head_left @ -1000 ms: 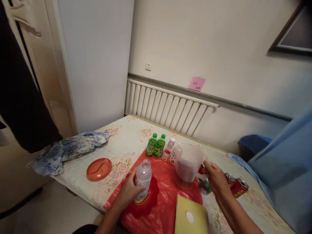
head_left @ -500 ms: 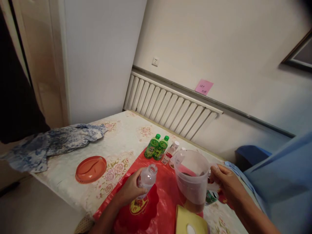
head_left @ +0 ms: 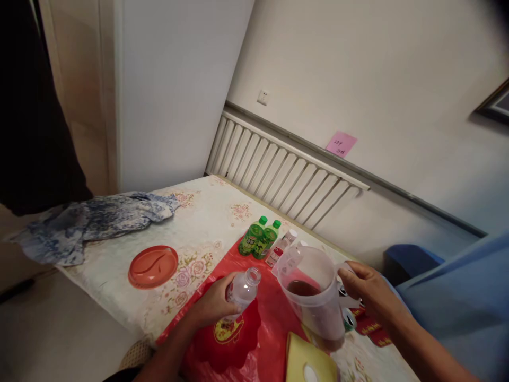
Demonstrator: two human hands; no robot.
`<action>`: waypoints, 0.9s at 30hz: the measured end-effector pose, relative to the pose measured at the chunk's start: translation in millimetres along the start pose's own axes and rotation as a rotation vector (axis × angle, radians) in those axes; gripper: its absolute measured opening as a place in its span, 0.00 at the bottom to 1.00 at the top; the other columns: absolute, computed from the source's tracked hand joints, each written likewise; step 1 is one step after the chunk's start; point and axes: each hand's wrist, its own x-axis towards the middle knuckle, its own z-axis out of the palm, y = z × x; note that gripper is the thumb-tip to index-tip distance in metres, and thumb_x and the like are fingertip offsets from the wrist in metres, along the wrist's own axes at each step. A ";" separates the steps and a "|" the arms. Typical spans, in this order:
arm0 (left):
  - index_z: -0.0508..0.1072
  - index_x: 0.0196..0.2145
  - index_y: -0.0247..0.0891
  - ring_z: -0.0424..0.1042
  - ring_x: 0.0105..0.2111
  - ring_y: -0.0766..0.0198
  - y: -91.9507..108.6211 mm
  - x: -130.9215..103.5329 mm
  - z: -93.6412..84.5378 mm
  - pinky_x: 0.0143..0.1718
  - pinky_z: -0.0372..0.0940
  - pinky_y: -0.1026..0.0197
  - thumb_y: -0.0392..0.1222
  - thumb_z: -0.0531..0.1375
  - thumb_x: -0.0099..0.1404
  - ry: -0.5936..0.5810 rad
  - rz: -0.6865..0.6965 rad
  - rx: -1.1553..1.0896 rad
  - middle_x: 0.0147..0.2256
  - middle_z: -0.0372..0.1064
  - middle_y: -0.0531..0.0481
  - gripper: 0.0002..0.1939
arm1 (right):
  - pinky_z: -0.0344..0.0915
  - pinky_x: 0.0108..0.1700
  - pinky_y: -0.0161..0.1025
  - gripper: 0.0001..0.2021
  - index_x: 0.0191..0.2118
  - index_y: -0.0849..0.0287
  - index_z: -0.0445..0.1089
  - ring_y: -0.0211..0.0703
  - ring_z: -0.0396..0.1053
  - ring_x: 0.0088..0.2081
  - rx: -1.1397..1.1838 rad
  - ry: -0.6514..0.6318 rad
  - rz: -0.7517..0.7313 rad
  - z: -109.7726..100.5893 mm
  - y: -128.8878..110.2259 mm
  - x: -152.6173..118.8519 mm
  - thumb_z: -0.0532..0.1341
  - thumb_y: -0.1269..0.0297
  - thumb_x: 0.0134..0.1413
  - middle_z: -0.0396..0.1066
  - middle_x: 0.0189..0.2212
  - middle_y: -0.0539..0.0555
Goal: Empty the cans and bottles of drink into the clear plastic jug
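My left hand [head_left: 218,302] is wrapped round a clear plastic bottle [head_left: 245,291] with no cap, its open mouth leaning right toward the pitcher. By its handle, my right hand [head_left: 365,284] grips a translucent plastic pitcher [head_left: 316,313], which tilts to the left with brown liquid inside. The pitcher's spout is beside the bottle but apart from it, and no stream shows between them. Below the bottle lies a red scalloped plate [head_left: 242,347] with a yellow printed design. A yellow tissue box [head_left: 308,361] stands just under the pitcher.
Two green-capped bottles [head_left: 264,240] and a white-capped bottle [head_left: 281,248] stand at the back of the red plastic sheet [head_left: 274,313]. An orange lid [head_left: 153,267] and a crumpled blue-white cloth [head_left: 119,217] lie left. Cans [head_left: 349,320] and red packets [head_left: 368,322] are behind the pitcher.
The pitcher has tipped further left, so the brown liquid now shows through its opening. The bottle stays in my left hand, and the whole view has shifted slightly.
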 end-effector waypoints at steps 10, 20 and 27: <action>0.71 0.49 0.42 0.73 0.43 0.55 3.7 -1.9 4.0 0.45 0.67 0.60 0.32 0.61 0.44 -0.046 0.033 -0.025 0.45 0.75 0.51 0.31 | 0.43 0.21 0.33 0.26 0.19 0.55 0.56 0.33 0.44 0.20 -0.053 -0.103 -0.040 -1.2 -10.9 6.8 0.61 0.36 0.43 0.46 0.16 0.43; 0.73 0.49 0.44 0.73 0.45 0.54 4.9 -4.3 1.8 0.46 0.67 0.60 0.32 0.61 0.43 -0.061 0.034 -0.033 0.46 0.76 0.52 0.32 | 0.44 0.19 0.32 0.26 0.18 0.56 0.56 0.32 0.43 0.20 -0.082 -0.167 -0.041 6.7 -27.8 14.6 0.64 0.38 0.40 0.45 0.16 0.42; 0.72 0.51 0.44 0.73 0.46 0.53 3.1 -4.5 3.3 0.46 0.67 0.60 0.34 0.64 0.45 -0.073 0.053 -0.104 0.46 0.76 0.52 0.31 | 0.46 0.21 0.32 0.26 0.19 0.56 0.57 0.32 0.45 0.21 -0.117 -0.209 -0.027 9.1 -28.5 19.8 0.63 0.38 0.40 0.47 0.18 0.43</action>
